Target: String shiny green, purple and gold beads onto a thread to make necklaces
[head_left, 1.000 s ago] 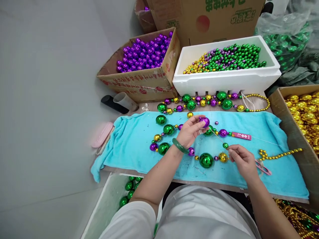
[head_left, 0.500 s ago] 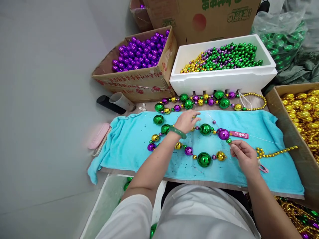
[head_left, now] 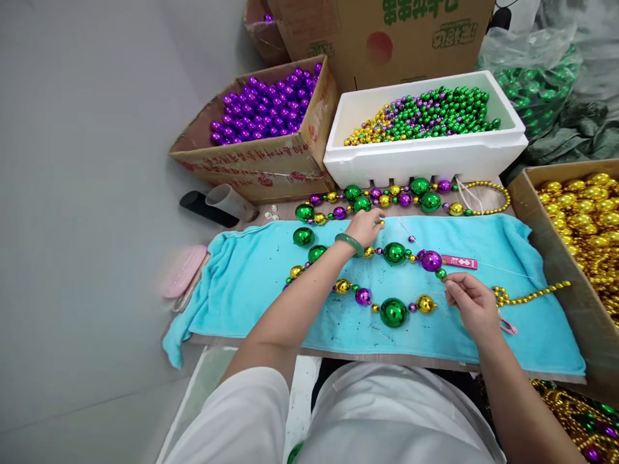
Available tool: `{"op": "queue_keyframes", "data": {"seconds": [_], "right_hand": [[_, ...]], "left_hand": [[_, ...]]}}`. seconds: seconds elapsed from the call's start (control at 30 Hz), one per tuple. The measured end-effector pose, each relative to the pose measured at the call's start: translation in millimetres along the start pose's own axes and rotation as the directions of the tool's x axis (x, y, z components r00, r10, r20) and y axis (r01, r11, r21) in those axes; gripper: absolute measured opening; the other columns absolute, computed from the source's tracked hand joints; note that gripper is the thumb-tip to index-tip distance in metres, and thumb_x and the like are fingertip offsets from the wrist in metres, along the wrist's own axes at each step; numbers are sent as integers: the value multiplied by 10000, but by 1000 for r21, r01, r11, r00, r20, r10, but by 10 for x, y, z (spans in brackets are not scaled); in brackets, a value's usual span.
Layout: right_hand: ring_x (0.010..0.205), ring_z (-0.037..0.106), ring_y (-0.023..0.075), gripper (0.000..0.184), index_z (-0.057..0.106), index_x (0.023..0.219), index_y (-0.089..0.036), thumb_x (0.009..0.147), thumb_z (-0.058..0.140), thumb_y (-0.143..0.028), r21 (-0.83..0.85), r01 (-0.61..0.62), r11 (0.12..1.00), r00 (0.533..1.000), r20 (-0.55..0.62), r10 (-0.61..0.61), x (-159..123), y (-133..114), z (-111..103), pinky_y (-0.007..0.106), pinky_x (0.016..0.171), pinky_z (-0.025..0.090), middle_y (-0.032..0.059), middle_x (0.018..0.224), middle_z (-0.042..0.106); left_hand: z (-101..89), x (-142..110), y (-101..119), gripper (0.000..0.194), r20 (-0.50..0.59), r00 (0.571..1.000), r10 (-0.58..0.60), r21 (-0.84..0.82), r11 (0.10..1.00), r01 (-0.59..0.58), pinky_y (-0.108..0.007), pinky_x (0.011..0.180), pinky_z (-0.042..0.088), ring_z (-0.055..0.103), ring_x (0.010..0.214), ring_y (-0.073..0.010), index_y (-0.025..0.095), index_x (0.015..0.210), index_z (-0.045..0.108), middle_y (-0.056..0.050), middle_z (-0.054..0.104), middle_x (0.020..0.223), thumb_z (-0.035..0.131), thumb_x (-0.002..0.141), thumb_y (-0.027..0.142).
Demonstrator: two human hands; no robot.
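My right hand pinches the end of a bead strand, just beside a small green bead and a large purple bead. The strand, in green, gold and purple, curves over a blue towel, partly behind my left forearm. Above its upper run, my left hand, with a green bangle on the wrist, is closed with a small gold bead at its fingertips. A loose small purple bead lies near a thin thread, and a large green bead rests to the left.
A bead necklace lies along the towel's far edge. Behind stand a carton of purple beads and a white foam box of small beads. A carton of gold beads borders the right. Pink scissors-like handle and gold bead chain lie nearby.
My left hand has moved slightly up, away from the strand, and the gold bead shows more clearly at its fingertips. My right hand keeps its pinch. The whole view has shifted a little.
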State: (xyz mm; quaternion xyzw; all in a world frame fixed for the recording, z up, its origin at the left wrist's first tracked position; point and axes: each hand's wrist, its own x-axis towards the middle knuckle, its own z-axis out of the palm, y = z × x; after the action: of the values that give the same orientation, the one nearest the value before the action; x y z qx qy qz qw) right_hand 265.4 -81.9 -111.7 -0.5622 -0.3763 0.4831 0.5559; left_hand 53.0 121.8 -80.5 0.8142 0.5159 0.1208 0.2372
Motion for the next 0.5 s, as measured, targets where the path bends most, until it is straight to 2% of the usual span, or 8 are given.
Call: {"op": "queue_keyframes", "data": {"seconds": [0.03,0.07,0.1,0.13,0.2,0.27,0.4,0.5], "right_hand": [[516,466,90,168,641,848,-171,812,639,-336,-3,-1,1000,1000,-2,1,0,1,-1,219,489,377,-24,569,533],[516,466,90,166,643,844,-170,810,639,-332,-6,-2,1000,1000,-5,2,0,1,0,220,487,376,-24,567,531],[516,466,90,165,645,840,-168,809,639,-330,-9,-3,1000,1000,-6,3,1,0,2,220,484,374,-24,565,528],[515,465,91,166,646,834,-166,807,640,-329,-10,-2,1000,1000,-8,2,4,-2,7,220,481,372,-24,562,525],[508,461,91,170,647,821,-161,800,643,-329,-2,1,1000,1000,-6,-1,14,-16,22,221,475,371,-23,551,519],[500,460,91,172,648,817,-158,795,646,-329,18,3,1000,1000,-4,-3,35,-44,42,220,469,371,-22,545,520],[492,461,93,161,650,810,-157,786,652,-316,23,14,1000,1000,2,-14,90,-134,74,221,457,367,-18,540,526],[480,456,91,137,653,802,-160,773,658,-294,25,47,999,999,-14,-47,111,-193,92,220,451,361,-23,531,526]], "left_hand": [[-21,-39,34,213,-4,999,-48,-276,960,45,-313,746,455,577,884,-189,163,1025,628,-88,679,935,585,826,226],[-45,-87,74,223,23,996,-90,-549,831,88,-284,702,453,584,816,-155,162,1024,623,-77,680,925,602,821,253],[-70,-142,116,230,71,991,-109,-754,644,125,-256,659,444,582,762,-127,157,1013,624,-72,680,916,621,813,271],[-97,-199,159,240,124,987,-103,-871,464,158,-234,625,435,579,726,-107,153,1004,628,-70,680,912,640,803,284],[-152,-304,236,251,198,977,-74,-958,199,209,-205,598,434,580,695,-85,149,991,640,-68,682,906,678,779,277],[-211,-378,297,224,240,968,-69,-969,37,243,-193,594,449,597,690,-80,158,985,651,-60,685,894,676,782,248],[-327,-427,410,121,272,957,-104,-953,-166,253,-190,598,473,619,680,-78,171,928,664,-41,694,852,596,840,220],[-366,-432,507,123,281,951,-131,-941,-230,246,-208,622,491,629,686,-85,172,879,664,-37,706,855,555,867,227]]}}
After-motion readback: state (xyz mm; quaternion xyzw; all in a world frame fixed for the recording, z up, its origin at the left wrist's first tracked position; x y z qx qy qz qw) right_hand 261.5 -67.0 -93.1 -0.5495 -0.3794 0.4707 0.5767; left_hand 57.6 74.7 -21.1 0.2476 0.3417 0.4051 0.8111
